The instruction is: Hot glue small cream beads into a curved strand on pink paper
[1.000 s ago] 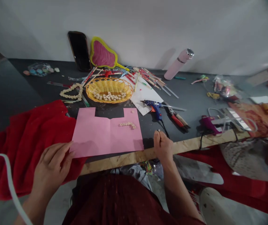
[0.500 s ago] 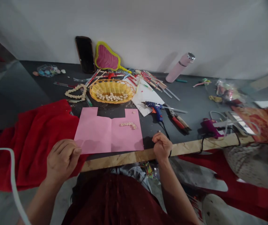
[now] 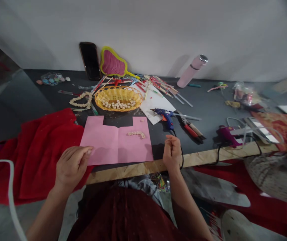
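Note:
My left hand (image 3: pixel 71 164) is closed, thumb and fingertips pinched together over the left edge of the pink folded paper (image 3: pixel 100 144). What sits in that pinch, if anything, is too small to make out. Right of the paper, by the table's front edge, my right hand (image 3: pixel 172 153) has its fingers curled in; their inside is hidden. On the paper's right half lies a short bent row of pale little pieces (image 3: pixel 136 134), with a single piece above it. Behind the paper a yellow wicker basket (image 3: pixel 118 90) holds several similar pieces.
A blue glue gun (image 3: pixel 167 117) and red-handled pliers (image 3: pixel 192 130) lie to the right. On the left are a red cloth (image 3: pixel 40 154) and a heart-shaped beaded loop (image 3: pixel 80 101). A phone (image 3: pixel 90 62), a yellow-rimmed fan (image 3: pixel 113 63) and a pink bottle (image 3: pixel 191 72) stand behind.
My left hand has shifted slightly right and up, onto the paper's edge. My right hand has turned and its fingers point more upward; the pale speck seen at its fingertips no longer shows.

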Motion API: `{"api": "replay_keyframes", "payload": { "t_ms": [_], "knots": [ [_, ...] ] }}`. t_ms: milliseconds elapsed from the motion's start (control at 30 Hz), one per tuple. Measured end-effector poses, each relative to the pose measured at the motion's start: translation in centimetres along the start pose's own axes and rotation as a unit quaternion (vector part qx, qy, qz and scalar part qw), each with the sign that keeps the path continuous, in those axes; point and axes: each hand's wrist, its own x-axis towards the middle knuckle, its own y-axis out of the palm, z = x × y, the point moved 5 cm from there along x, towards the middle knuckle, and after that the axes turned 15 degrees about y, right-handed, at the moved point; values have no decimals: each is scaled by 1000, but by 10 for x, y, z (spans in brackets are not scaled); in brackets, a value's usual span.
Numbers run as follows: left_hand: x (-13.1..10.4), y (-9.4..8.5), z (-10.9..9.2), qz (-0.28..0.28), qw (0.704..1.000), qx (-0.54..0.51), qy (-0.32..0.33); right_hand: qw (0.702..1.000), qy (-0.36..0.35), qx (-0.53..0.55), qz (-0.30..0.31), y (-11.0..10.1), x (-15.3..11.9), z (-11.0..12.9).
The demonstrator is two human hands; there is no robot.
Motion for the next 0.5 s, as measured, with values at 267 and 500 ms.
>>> {"api": "replay_keyframes", "payload": {
  "t_ms": [267, 500],
  "knots": [
    [25, 6, 15, 12, 999, -23, -18, 999, 23, 16, 17, 2, -1, -3],
    [68, -1, 43, 8, 997, -11, -75, 995, 66, 28, 62, 9, -1, -12]
  ]
}}
